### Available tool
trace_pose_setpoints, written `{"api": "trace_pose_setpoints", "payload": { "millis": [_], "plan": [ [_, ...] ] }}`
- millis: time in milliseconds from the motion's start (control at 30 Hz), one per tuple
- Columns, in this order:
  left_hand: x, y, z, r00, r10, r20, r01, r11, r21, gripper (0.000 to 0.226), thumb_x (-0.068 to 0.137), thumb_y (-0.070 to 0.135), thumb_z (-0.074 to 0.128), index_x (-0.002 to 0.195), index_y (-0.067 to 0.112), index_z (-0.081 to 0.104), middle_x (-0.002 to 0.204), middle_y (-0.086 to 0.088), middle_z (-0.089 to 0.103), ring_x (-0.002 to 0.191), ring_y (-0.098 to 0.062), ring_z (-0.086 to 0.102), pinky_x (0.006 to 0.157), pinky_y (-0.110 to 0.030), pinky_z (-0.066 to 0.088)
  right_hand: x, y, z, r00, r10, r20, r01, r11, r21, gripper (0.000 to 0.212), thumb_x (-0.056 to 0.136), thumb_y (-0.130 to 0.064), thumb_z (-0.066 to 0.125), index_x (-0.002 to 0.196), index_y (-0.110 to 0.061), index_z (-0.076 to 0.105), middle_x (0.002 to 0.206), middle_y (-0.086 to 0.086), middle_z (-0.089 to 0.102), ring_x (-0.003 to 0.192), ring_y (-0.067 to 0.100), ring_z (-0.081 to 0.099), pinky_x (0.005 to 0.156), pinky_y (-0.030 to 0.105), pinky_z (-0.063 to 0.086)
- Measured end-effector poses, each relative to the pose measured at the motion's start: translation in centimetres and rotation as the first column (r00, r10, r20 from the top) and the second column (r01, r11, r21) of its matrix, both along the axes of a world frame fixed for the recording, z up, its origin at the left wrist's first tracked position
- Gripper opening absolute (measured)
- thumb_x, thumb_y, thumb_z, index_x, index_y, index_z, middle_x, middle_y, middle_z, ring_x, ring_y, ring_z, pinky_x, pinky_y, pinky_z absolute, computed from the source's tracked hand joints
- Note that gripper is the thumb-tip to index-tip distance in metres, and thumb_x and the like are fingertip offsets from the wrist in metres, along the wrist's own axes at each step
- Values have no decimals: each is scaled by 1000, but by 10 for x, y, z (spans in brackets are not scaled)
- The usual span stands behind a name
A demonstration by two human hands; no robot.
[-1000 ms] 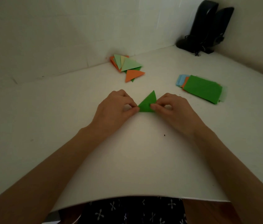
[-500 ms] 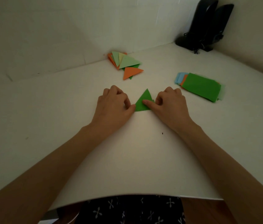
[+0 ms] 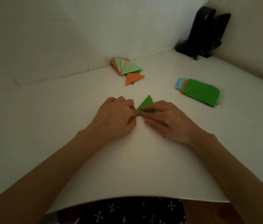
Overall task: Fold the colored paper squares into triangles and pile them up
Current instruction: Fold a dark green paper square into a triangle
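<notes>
A dark green folded triangle [image 3: 146, 103] lies flat at the middle of the white table [image 3: 63, 110], its tip pointing away from me. My left hand [image 3: 117, 118] has curled fingers and pinches the triangle's left corner. My right hand [image 3: 164, 120] lies over the triangle's near edge, its index finger stretched along the fold up to the left corner, hiding that edge. A loose pile of folded triangles [image 3: 128, 68] in orange, light green and yellow sits at the back by the wall. A stack of unfolded squares [image 3: 200, 92], green on top, lies to the right.
Two black speakers [image 3: 206, 31] with a cable stand in the far right corner. White walls close the table at the back and right. The table's near edge curves just above my lap.
My right hand has slid left along the triangle's near edge until its fingertip meets my left hand, and its fingers have stretched out. The left hand stays on the left corner.
</notes>
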State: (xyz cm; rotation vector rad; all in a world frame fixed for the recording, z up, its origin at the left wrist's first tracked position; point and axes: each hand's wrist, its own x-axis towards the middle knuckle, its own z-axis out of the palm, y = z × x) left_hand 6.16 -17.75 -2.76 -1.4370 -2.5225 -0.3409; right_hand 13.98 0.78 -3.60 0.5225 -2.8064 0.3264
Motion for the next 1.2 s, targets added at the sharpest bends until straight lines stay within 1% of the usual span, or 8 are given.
{"api": "trace_pose_setpoints", "payload": {
  "millis": [133,333,433,533,833,900,1033,1200],
  "plan": [
    [3,-9,1,997,-52,-56,48,996,-69,45,84,38,34,88,16,73,89,1,65,72,-23,61,67,-32,46,9,17,0,997,-14,-71,23,990,138,44,98,-40,34,114,-18,68,123,-2,64,111,23,56,90,38,43],
    [1,-15,-5,996,-76,-39,73,995,-73,42,88,37,35,103,16,68,103,1,65,85,-22,61,75,-30,44,9,18,7,954,-235,-187,234,972,-26,43,92,-41,42,82,-15,75,99,-5,71,99,25,57,86,36,35],
    [2,-13,-7,996,-77,-40,75,997,-34,37,87,34,37,98,16,67,101,1,65,85,-22,60,75,-30,34,-17,2,12,888,-458,-30,447,878,-169,43,85,-52,54,101,-14,65,110,1,61,109,25,46,91,34,30],
    [-1,-11,-7,996,-76,-42,76,997,-9,37,86,32,37,95,16,69,98,2,67,83,-22,61,75,-30,31,-40,-7,7,824,-552,129,561,826,-52,66,78,-63,58,122,-16,46,123,5,44,117,24,34,94,31,27],
    [-2,-10,-6,995,-94,27,91,992,91,38,82,32,38,90,16,71,95,3,68,78,-20,63,74,-29,44,-65,15,17,674,-694,253,722,691,-27,50,87,-55,53,123,-22,45,128,10,41,122,31,33,101,40,26],
    [-3,-7,-3,993,-83,81,75,992,100,35,87,37,44,94,16,71,98,2,66,82,-21,61,74,-30,43,-59,8,21,736,-646,201,669,740,-70,39,92,-45,51,123,-22,51,127,9,47,120,29,37,99,37,28],
    [-6,5,0,954,60,292,-103,986,132,30,87,38,61,112,20,59,109,4,58,99,-15,51,79,-28,39,-26,-8,32,930,-208,303,286,927,-243,30,93,-29,56,120,-16,60,110,-2,52,99,2,33,82,19,25],
    [-13,10,-7,908,128,398,-210,963,170,39,83,40,65,117,22,57,107,5,51,102,-13,46,85,-27,35,-20,-3,9,933,-235,270,307,915,-262,29,84,-33,68,109,-21,60,109,-4,48,104,16,37,93,31,34]
  ]
}}
